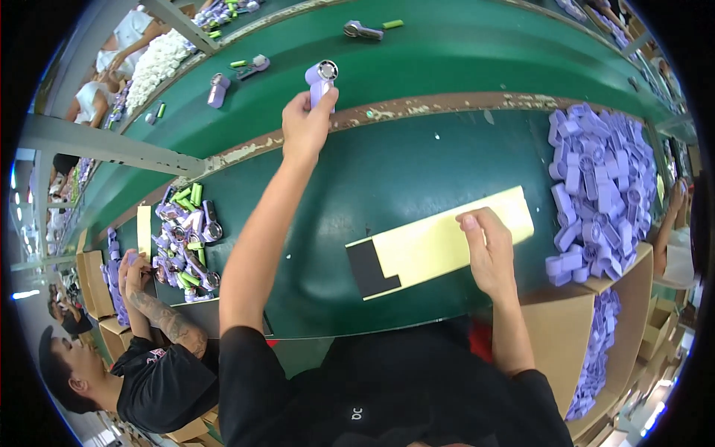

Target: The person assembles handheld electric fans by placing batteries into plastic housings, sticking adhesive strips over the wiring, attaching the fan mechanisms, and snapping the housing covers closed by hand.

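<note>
My left hand (306, 127) reaches out over the far green belt, its fingers closed around the handle of a small light-purple handheld fan (322, 77). The fan's round head with a dark-and-silver centre points away from me. Nearer to me, my right hand (488, 252) hovers at or just over a long pale-yellow board (428, 257) lying on the table. Its fingers are curled in, and nothing shows in them. A black patch with a notch covers the board's left end.
A large pile of purple plastic housings (596, 186) lies at the right, above a cardboard box (555, 346) holding more. Fan parts with green cells (186, 246) heap up at the left, beside a co-worker (149, 357). Several fan assemblies lie on the green belt (462, 56) beyond a worn ledge (417, 106).
</note>
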A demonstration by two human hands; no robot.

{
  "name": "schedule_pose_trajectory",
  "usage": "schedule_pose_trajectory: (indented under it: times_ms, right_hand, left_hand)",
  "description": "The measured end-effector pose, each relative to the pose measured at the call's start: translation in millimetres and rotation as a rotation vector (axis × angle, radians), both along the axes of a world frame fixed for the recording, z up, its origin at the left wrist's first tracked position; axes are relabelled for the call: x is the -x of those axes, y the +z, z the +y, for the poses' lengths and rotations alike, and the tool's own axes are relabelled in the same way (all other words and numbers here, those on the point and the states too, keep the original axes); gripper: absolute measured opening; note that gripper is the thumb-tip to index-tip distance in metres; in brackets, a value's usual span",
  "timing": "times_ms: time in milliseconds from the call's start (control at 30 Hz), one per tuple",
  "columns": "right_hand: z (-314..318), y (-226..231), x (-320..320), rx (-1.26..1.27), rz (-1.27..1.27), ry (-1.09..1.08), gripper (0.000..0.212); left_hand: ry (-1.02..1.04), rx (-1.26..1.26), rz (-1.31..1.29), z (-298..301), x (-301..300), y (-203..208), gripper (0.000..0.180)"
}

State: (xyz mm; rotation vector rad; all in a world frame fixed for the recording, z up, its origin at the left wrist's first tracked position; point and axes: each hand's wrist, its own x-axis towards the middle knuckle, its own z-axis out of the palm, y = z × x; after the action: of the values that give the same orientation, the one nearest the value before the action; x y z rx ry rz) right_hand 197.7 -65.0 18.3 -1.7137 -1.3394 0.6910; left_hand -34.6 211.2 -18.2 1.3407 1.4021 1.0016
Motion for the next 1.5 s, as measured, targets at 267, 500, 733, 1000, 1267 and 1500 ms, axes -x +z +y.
schedule_pose_trajectory:
  times_ms: [267,500,733,1000,1267,1500]
  right_hand:
    - [13.3,3.2,0.7,0.023,-0.073,0.044,0.011]
    - [18.1,-5.3,4.1,0.014,-0.12,0.053,0.005]
    - [24.9,-4.5,38.5,-0.002,-0.106,0.253,0.004]
    - [12.5,3.7,61.9,-0.058,-0.146,0.325,0.007]
    - [6.9,2.4,67.1,-0.051,-0.15,0.34,0.01]
    - [10.1,2.5,71.3,-0.046,-0.12,0.352,0.01]
  left_hand:
    - [0.299,-0.117,0.535,180.8,-4.1,-49.4,0.078]
    - [-0.007,-0.536,0.2,13.7,-59.2,-24.9,0.065]
    - [0.05,-0.555,0.472,-171.2,71.0,4.5,0.041]
    - [0.437,-0.398,1.339,-192.5,222.7,-11.0,0.037]
    - [0.472,-0.456,0.912,-182.1,211.3,-22.1,0.011]
    - [0.447,-0.579,1.023,-171.7,188.2,-2.6,0.02]
